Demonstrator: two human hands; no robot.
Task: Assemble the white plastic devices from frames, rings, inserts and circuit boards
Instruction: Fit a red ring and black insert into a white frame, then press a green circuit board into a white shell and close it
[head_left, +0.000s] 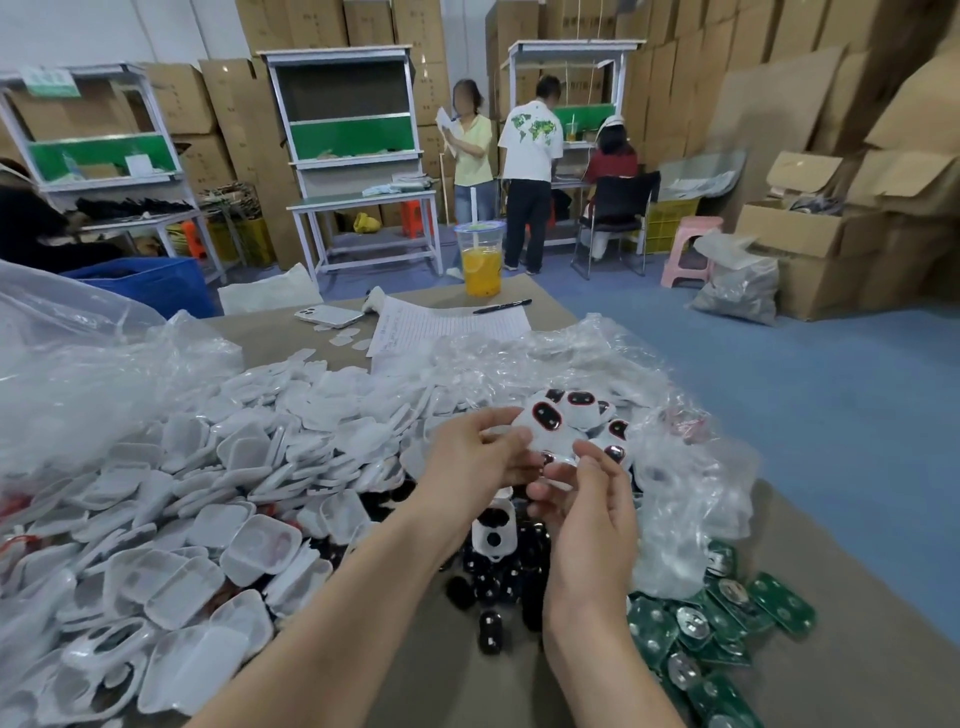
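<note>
Fingers of left hand (475, 457) and right hand (589, 514) pinch a white frame (544, 423) with red-ringed black oval.

On your left, frames (208, 493) are heaped from the near edge up to a big bag (78, 364), so there is no flat way through. Inserts (493, 587) cover the middle, with devices (582, 410) piled beyond them. On your right, boards (727, 623) fill the near corner, and a crumpled bag (691, 493) rises just behind. Bare desk (457, 686) shows at the near edge in the middle, and in a strip right of the boards. At the far end, paper (447, 322), phone (330, 315), pen (501, 306) and cup (480, 260) stand in the way.
</note>
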